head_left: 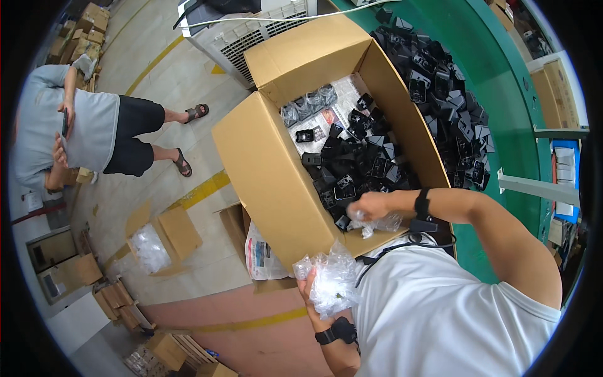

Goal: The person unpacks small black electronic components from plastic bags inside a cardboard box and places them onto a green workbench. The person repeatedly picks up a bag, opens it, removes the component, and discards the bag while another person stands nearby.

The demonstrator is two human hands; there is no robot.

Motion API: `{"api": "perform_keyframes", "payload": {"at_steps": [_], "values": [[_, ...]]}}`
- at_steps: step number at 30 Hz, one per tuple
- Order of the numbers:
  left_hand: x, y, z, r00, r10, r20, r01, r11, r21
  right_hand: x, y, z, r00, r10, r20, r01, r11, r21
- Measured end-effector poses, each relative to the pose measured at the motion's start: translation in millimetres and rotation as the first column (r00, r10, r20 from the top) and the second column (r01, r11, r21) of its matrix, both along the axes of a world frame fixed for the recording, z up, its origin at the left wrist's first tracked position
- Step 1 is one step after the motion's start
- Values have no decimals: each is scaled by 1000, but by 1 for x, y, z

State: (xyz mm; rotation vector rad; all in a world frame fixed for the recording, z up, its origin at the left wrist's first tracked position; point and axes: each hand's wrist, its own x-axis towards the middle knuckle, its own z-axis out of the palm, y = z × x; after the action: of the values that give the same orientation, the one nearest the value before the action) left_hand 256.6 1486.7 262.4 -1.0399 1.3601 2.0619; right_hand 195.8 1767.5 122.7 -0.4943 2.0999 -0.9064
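My left hand [306, 290] is closed round a bunch of crumpled clear plastic bags [333, 283], held near my body at the carton's near left corner. My right hand [369, 206], blurred by motion, reaches over the near end of the open cardboard carton [282, 188]. Its fingers are closed on a clear plastic bag [380, 225]; whether anything is inside that bag is unclear. Just beyond this hand, many small black plastic casings [345, 169] lie loose in the carton. Toward the far end, a row of bagged pieces [308, 105] rests on newspaper.
More black casings [449, 94] are heaped on the green table [502, 75] at right. A slatted plastic crate [235, 38] stands behind the carton. On the floor at left is a small box of clear bags [151, 248]. Another person [81, 125] stands farther left, holding a phone.
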Motion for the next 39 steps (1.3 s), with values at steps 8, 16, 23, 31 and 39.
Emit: {"api": "perform_keyframes", "payload": {"at_steps": [8,16,23,31,39], "values": [[26,21,13,955,-293,-51,295,955,34,61,-54,-97,951,153,-268,-49,931,361],[33,35,4,686,-649,-330,674,737,-49,23,-2,-34,970,-100,221,143,972,-186],[40,47,-5,735,-633,-244,615,773,-156,20,50,80,543,-230,808,723,617,-311],[-5,90,-49,860,-431,-275,467,880,83,9,-3,146,873,-418,-252,326,884,-336],[-26,97,-33,803,-433,-409,475,880,1,-17,-6,123,580,-346,-738,402,909,-111]]}}
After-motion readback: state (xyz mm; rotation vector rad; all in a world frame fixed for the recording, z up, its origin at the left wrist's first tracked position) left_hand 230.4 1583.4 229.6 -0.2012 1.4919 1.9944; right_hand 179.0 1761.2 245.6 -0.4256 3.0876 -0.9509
